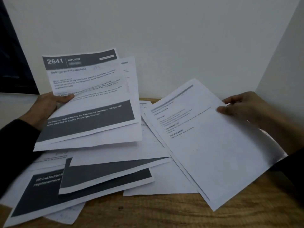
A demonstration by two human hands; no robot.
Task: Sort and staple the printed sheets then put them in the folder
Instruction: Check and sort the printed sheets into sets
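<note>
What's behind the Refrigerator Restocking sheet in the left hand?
At least one more printed sheet sticks out behind the Refrigerator Restocking sheet, which the left hand holds. Most of its text is covered.

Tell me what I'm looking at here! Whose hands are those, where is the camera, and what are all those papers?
No machine here: these are a person's two bare hands. The camera sits on the person's head and looks forward and down, so you see what they see.

The left hand holds up a small bunch of white printed sheets with dark grey bands; the top one reads "2641 Kitchen, Refrigerator Restocking". The right hand pinches the edge of a mostly white sheet with small print, its fingers on top.

Under them, more loose white and grey printed sheets lie overlapping on a brown wooden table in front of a plain white wall. I see no stapler or folder in the picture.
</note>
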